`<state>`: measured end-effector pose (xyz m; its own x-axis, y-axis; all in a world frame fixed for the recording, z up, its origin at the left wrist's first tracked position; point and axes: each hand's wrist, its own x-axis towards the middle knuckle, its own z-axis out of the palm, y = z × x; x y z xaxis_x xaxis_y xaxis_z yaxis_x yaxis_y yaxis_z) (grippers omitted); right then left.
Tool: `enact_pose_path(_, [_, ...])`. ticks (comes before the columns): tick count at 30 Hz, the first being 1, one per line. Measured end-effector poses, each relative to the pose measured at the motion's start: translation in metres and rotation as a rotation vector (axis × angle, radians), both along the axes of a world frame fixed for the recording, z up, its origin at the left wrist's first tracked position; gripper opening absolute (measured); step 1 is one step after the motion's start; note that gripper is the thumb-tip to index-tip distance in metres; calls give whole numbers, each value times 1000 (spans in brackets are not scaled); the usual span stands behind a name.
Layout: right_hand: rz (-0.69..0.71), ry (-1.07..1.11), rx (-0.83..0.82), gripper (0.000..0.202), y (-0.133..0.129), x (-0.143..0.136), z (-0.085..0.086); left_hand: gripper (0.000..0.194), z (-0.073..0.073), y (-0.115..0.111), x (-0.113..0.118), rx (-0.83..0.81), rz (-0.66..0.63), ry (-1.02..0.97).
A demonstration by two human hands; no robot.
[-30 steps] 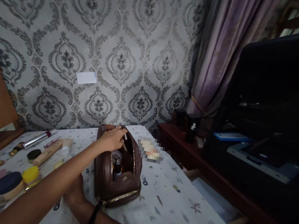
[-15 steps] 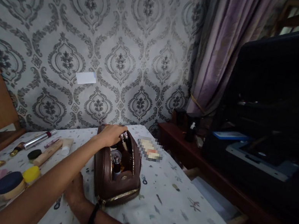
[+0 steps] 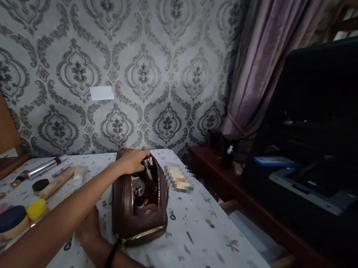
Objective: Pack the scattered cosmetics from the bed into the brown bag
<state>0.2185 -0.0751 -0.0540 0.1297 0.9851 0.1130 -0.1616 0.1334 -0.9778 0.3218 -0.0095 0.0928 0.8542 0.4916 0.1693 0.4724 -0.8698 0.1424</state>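
A brown leather makeup bag (image 3: 145, 227) lies on the patterned cloth with its gold zip open. Over its far left rim rests my left hand (image 3: 131, 161), fingers curled onto the edge. Inside the opening are makeup brushes (image 3: 149, 164) with silver ferrules, a clear round-topped item (image 3: 138, 187) and a small dark bottle (image 3: 139, 201), partly in shadow. My right hand (image 3: 88, 229), below a black wristband, is low on the cloth left of the bag. My left forearm crosses in front of it and its fingers are hidden.
Cosmetics are spread at left: a dark-lidded jar (image 3: 11, 221), a yellow-lidded jar (image 3: 37, 209), a beige tube (image 3: 57, 183), a white tube (image 3: 79, 175) and a silver tube (image 3: 46, 167). A blurred-out flat item (image 3: 179, 178) lies right of the bag. Beyond stands a large black screen (image 3: 325, 132).
My left hand has shifted slightly left along the bag's rim, showing more of the brushes. The dark bottle inside sits lower or more tilted. My right hand has barely moved.
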Motion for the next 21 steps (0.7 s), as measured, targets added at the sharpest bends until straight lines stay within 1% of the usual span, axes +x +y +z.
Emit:
enact_pose_path(4, [46,45,-75,24,6,-2,-7,35,3,10,-3,-143,-67,-20])
enact_pose_path(8, [56,73,-110,24,10,-4,-12,31,1,15,-3,-279,-110,-60])
enact_pose_path(14, [69,75,-138,27,13,-6,-17,24,-8,14,2,-331,-112,-184])
enact_pose_path(17, [77,71,-151,26,14,-7,-20,26,-12,19,4,-416,-115,-197])
enact_pose_path(21, [84,69,-160,27,16,-8,-22,36,-14,26,4,-529,-126,-185])
